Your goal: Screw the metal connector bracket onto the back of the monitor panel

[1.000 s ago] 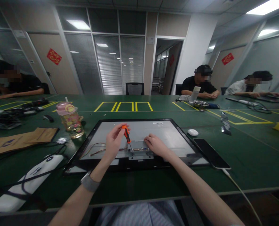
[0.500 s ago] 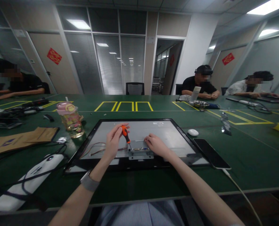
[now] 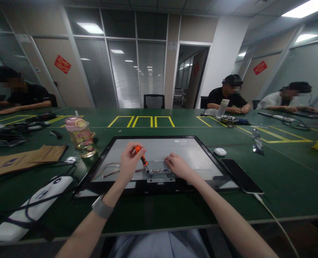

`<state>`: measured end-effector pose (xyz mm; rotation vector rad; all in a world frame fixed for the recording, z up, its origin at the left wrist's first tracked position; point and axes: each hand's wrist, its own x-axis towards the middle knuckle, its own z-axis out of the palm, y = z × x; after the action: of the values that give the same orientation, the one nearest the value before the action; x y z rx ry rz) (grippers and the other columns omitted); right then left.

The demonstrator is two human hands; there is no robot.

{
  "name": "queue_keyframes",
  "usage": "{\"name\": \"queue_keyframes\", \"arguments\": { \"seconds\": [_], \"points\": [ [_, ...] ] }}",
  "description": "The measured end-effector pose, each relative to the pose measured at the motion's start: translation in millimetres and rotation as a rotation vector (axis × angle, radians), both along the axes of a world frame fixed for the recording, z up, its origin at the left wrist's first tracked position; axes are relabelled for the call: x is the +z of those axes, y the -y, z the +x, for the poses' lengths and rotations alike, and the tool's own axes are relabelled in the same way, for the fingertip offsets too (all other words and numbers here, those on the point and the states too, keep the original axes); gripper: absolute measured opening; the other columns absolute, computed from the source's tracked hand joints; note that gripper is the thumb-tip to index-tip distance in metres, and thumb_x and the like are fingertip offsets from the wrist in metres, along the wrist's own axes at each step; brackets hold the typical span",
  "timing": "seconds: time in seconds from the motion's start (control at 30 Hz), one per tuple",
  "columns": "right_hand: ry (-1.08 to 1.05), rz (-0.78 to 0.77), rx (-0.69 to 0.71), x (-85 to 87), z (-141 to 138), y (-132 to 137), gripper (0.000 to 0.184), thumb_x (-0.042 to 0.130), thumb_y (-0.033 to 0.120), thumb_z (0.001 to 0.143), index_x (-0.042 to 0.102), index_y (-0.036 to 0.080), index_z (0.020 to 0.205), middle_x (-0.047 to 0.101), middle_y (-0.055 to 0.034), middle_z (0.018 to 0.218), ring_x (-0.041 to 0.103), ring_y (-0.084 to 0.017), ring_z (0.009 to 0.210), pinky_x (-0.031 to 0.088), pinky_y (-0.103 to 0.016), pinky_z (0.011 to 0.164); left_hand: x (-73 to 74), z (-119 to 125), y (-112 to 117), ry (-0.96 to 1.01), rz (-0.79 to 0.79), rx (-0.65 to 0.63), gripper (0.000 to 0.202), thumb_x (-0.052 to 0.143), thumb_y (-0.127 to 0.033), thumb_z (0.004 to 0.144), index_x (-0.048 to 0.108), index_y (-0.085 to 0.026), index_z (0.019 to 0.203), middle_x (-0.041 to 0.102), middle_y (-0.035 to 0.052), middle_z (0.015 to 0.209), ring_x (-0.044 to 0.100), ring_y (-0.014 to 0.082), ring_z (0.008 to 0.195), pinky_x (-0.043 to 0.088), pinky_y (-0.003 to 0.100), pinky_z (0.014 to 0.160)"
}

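My left hand (image 3: pixel 129 160) is closed around the orange-and-black handle of a screwdriver (image 3: pixel 142 156). The tool leans to the left, its tip down at the left end of a small metal bracket with connector ports (image 3: pixel 161 175). At the bracket's right end, my right hand (image 3: pixel 178 166) has its fingers curled against the back edge; the fingertips are partly hidden. Under both hands lies a flat display panel (image 3: pixel 159 147), grey back up inside a black frame. Thin coloured wires (image 3: pixel 107 170) run across the panel left of the bracket.
Left of the panel stand a pink-lidded bottle (image 3: pixel 81 138), a brown paper bag (image 3: pixel 27 159) and a white power strip (image 3: pixel 38 206) with black cables. On the right are a white earbud case (image 3: pixel 220 151) and a phone (image 3: pixel 241 175) on a cable. Several people sit across the green table (image 3: pixel 175 224).
The fingers of my left hand have curled in around the screwdriver handle, whose top has tipped slightly left and down. My right hand has stayed in place.
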<state>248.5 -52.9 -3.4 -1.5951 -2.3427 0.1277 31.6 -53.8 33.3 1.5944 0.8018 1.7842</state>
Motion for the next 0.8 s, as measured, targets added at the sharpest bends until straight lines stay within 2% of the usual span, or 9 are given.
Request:
{"name": "queue_keyframes", "arguments": {
  "seconds": [0.27,0.43,0.53,0.6,0.7,0.8],
  "points": [
    [-0.015,0.001,0.005,-0.3,0.3,-0.3,0.031,0.035,0.025,0.096,0.064,0.015,0.099,0.060,-0.0097,0.095,0.058,-0.019,0.088,0.038,-0.025,0.076,2.4,-2.1,4.6,-0.066,-0.033,-0.024,0.017,0.063,-0.031,0.080,0.069,-0.018,0.090,0.054,0.0005,0.081,0.053,0.0110,0.073,0.044,0.020,0.067],
    [-0.010,-0.010,-0.001,0.7,-0.1,-0.3,0.031,0.034,0.026,0.096,0.063,0.015,0.101,0.060,-0.0103,0.097,0.058,-0.019,0.089,0.038,-0.026,0.076,-0.7,-1.9,2.4,0.000,-0.076,-0.134,0.028,0.059,-0.034,0.084,0.062,-0.018,0.106,0.064,0.0046,0.088,0.062,0.0153,0.081,0.048,0.028,0.078],
    [-0.001,-0.009,-0.002,0.3,-0.4,-0.5,0.031,0.034,0.026,0.096,0.063,0.015,0.101,0.060,-0.0102,0.097,0.058,-0.019,0.089,0.038,-0.025,0.076,-3.2,-0.6,0.9,0.051,-0.115,-0.218,0.031,0.056,-0.037,0.086,0.061,-0.018,0.109,0.066,0.0083,0.100,0.064,0.0186,0.087,0.050,0.032,0.081],
    [0.004,-0.005,-0.002,-0.2,-0.6,-0.8,0.031,0.034,0.026,0.096,0.063,0.015,0.100,0.060,-0.0100,0.097,0.059,-0.019,0.088,0.038,-0.025,0.076,-3.5,0.3,1.1,0.060,-0.120,-0.239,0.031,0.055,-0.038,0.086,0.061,-0.018,0.109,0.065,0.0087,0.102,0.064,0.0194,0.089,0.049,0.033,0.082],
    [0.007,-0.005,-0.006,-0.6,-0.4,-1.0,0.031,0.034,0.027,0.096,0.064,0.016,0.099,0.060,-0.0096,0.095,0.059,-0.019,0.088,0.037,-0.026,0.075,0.0,1.4,4.1,0.001,-0.079,-0.174,0.027,0.058,-0.037,0.084,0.066,-0.018,0.102,0.062,0.0068,0.098,0.060,0.0168,0.087,0.049,0.028,0.079],
    [0.003,-0.007,0.000,0.0,0.0,-0.5,0.032,0.034,0.027,0.096,0.064,0.016,0.099,0.060,-0.0091,0.094,0.059,-0.018,0.087,0.037,-0.025,0.075,5.3,1.1,7.9,-0.063,-0.017,-0.088,0.020,0.065,-0.032,0.078,0.069,-0.019,0.093,0.056,0.0039,0.090,0.055,0.0142,0.080,0.047,0.023,0.070]
  ]
}}
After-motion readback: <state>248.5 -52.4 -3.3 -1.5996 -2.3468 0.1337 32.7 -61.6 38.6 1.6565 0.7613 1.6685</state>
